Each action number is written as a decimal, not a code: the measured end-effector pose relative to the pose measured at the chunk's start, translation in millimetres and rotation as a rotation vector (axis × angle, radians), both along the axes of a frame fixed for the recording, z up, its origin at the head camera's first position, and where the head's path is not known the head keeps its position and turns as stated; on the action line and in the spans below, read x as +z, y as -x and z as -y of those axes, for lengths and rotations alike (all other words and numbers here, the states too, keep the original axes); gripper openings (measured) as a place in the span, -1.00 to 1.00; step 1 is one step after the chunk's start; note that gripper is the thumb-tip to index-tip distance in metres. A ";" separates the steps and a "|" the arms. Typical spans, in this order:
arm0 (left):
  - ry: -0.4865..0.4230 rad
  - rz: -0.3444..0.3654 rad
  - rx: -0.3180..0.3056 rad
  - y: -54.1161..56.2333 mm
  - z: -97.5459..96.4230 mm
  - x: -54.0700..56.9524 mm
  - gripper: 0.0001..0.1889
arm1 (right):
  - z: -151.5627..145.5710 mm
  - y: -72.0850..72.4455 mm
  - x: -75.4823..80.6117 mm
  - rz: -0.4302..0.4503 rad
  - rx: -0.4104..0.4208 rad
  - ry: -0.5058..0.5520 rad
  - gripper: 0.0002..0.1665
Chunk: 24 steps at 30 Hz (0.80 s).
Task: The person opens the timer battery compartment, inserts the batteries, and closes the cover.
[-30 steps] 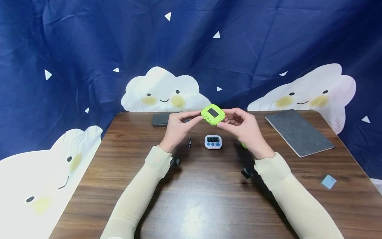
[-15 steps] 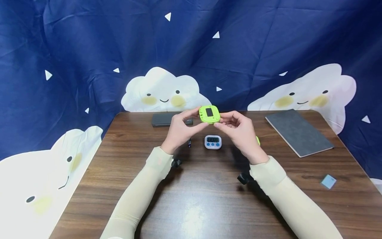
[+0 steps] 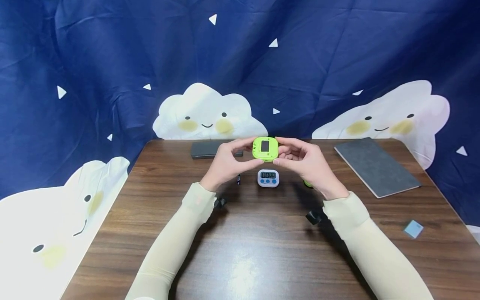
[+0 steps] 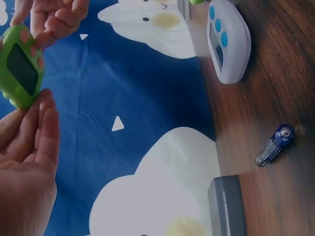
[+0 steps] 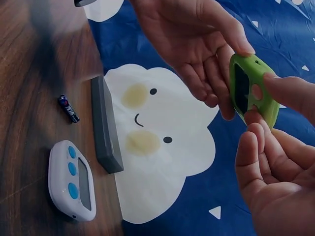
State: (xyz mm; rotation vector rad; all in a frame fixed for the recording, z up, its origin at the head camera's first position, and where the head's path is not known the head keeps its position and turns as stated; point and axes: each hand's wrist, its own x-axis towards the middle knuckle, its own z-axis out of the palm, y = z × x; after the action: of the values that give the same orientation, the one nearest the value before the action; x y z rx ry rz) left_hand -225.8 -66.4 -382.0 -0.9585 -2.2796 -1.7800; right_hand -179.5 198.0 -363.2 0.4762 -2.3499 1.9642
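Both hands hold a green digital timer point(image 3: 260, 155) up above the far part of the table. Its back, with a dark rectangle in the middle, faces the head camera. Its screen and pinkish buttons show in the right wrist view, on the timer's front point(image 5: 241, 91). My left hand point(image 3: 226, 165) pinches the left edge between thumb and fingers. On the opposite edge, my right hand point(image 3: 308, 166) grips with thumb and fingertips. Below them a white timer point(image 3: 268, 183) with blue buttons lies on the table, and left of it is a small dark-blue battery point(image 4: 274, 146).
Behind the left hand lies a dark grey case point(image 3: 204, 151). A grey notebook point(image 3: 376, 166) is at the back right, and a light-blue square point(image 3: 413, 229) lies nearer on the right. Part of a green object point(image 3: 308, 183) peeks out beside the right wrist. A blue cloud-print curtain point(image 3: 292, 75) hangs behind the table.
The green timer has turned from a tilted pose to nearly straight and sits slightly lower. The right hand shifted left, then back right. Both hands keep hold of the timer.
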 end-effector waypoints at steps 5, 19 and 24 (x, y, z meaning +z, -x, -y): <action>0.036 -0.037 0.046 0.2 -1.5 -3.6 -0.36 | -1.5 3.5 2.1 0.071 -0.010 -0.045 -0.43; 0.129 -0.162 0.128 0.1 0.0 -6.0 -0.33 | 14.8 21.6 25.0 0.230 -0.056 -0.055 -0.66; 0.127 -0.176 0.142 0.9 0.6 -8.4 -0.33 | 16.4 23.0 25.2 0.248 -0.050 -0.026 -0.70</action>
State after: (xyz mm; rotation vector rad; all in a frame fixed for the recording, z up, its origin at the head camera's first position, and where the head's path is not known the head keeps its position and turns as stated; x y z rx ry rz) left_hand -226.7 -67.0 -390.4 -0.9071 -2.3080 -1.4508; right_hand -202.5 181.6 -338.0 0.1805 -2.5030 2.0807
